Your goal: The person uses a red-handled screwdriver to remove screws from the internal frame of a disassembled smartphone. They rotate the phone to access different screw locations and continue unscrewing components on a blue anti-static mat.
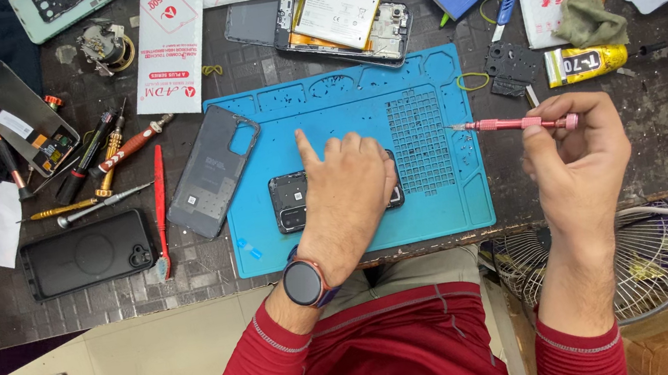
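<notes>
Resting palm-down at the centre of the frame, the left hand (348, 190) lies flat with fingers spread over a dark phone (290, 202) on the blue work mat (433, 199), covering most of it. The right hand (576, 156), at centre right, is closed around a pink screwdriver (514, 124) held level, tip pointing left over the mat's right edge. A grey back cover (213, 172) lies just left of the phone, overlapping the mat's left edge. An opened phone (327, 23) sits above the mat.
</notes>
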